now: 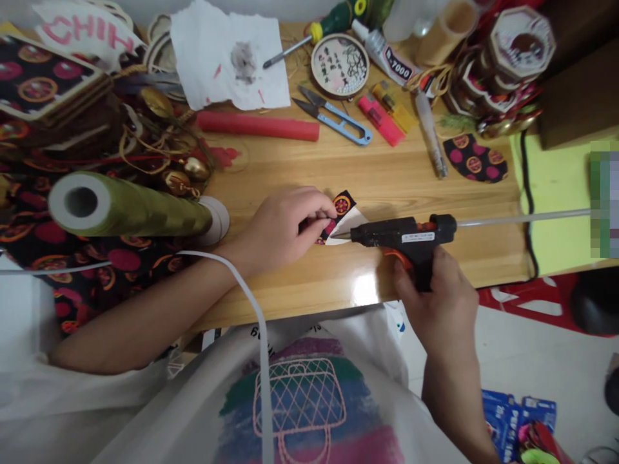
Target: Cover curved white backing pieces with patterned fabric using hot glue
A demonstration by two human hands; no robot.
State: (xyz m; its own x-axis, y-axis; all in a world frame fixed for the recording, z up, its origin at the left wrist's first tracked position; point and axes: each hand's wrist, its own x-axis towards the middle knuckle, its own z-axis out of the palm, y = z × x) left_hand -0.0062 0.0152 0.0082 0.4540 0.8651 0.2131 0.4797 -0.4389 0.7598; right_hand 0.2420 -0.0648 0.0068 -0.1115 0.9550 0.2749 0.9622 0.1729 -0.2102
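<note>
My left hand (285, 225) is closed in a pinch on a small piece of black patterned fabric backed with white card (344, 216), held flat on the wooden table (300, 283). My right hand (438, 303) grips the handle of a black hot glue gun (403, 233) with an orange trigger. The gun lies level, its nozzle tip touching the white edge of the fabric piece. A clear glue stick (522, 218) sticks out of the gun's back toward the right.
A green paper roll (130, 209) lies at the left over patterned cloth. Behind are a red rod (256, 125), blue thread snips (336, 119), a pink lighter (380, 120), a glue tube (389, 58), a screwdriver (309, 35) and a round disc (340, 64). A white cable (251, 309) crosses my left forearm.
</note>
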